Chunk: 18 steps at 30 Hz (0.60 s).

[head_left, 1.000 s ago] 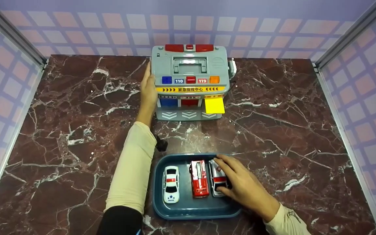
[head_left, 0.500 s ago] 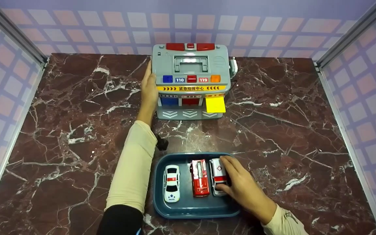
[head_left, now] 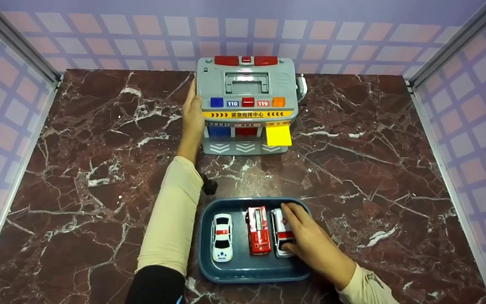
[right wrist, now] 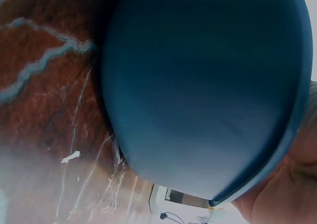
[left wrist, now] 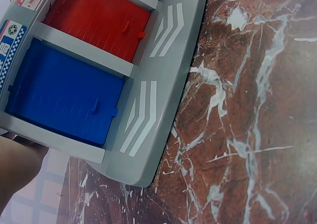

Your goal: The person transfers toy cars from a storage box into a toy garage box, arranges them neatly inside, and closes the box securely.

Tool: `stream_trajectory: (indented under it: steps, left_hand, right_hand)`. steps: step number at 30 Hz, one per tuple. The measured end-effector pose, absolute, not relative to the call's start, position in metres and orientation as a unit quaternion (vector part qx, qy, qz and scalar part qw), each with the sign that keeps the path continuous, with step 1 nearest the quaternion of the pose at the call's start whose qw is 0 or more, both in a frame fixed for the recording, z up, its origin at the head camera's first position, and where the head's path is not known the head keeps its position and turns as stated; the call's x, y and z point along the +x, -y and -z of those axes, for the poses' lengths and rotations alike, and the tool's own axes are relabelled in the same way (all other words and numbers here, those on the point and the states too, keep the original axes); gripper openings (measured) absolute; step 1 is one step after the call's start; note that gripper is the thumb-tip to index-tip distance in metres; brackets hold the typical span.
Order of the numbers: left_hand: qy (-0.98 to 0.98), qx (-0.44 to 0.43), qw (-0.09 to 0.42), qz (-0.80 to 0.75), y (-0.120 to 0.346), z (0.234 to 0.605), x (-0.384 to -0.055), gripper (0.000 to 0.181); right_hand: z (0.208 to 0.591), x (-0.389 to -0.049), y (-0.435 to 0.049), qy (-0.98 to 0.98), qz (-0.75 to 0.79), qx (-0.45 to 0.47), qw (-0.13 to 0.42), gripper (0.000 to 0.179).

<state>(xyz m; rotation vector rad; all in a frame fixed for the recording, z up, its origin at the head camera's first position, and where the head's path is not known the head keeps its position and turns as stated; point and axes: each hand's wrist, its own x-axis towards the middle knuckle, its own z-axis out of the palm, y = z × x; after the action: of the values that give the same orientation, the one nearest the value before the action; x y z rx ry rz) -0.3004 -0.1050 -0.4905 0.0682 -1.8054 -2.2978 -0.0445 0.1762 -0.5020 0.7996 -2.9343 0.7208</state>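
In the head view, my left hand [head_left: 193, 120] lies along the left side of a grey toy rescue station [head_left: 283, 86], its fingers fairly straight against the wall. The station has a blue door [left wrist: 64, 92], a red door [left wrist: 99, 21] and a raised yellow door [head_left: 278, 136]. My right hand [head_left: 317, 242] reaches over the right rim of a dark blue tray [head_left: 251, 276] and grips a white and red toy ambulance [head_left: 283, 226], thumb near one end and fingers near the other. The ambulance is in the tray, partly covered by the hand.
A red toy fire truck [head_left: 258, 231] lies in the tray just left of the ambulance. A white toy police car [head_left: 222, 237] is at the tray's left. The station stands near the back wall on a dark red marbled table [head_left: 373, 169], with patterned panels around it.
My right hand has shifted slightly on the ambulance, which has moved a little toward the near side of the tray. My left hand stays against the station.
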Motion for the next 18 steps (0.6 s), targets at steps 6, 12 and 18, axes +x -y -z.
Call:
stream_trajectory:
  steps: [6,12,18]
  left_hand:
    - [0.61,0.013,0.108,0.785,0.104,0.479,-0.293,0.052]
    - [0.616,0.011,0.109,0.78,0.102,0.466,-0.282,0.052]
    - [0.608,0.008,0.107,0.786,0.103,0.466,-0.282,0.052]
  right_hand:
    - [0.502,-0.045,-0.175,0.939,-0.233,0.253,-0.007,0.094]
    - [0.504,-0.046,-0.175,0.932,-0.245,0.266,0.024,0.09]
    - [0.506,-0.045,-0.176,0.934,-0.251,0.25,0.046,0.088]
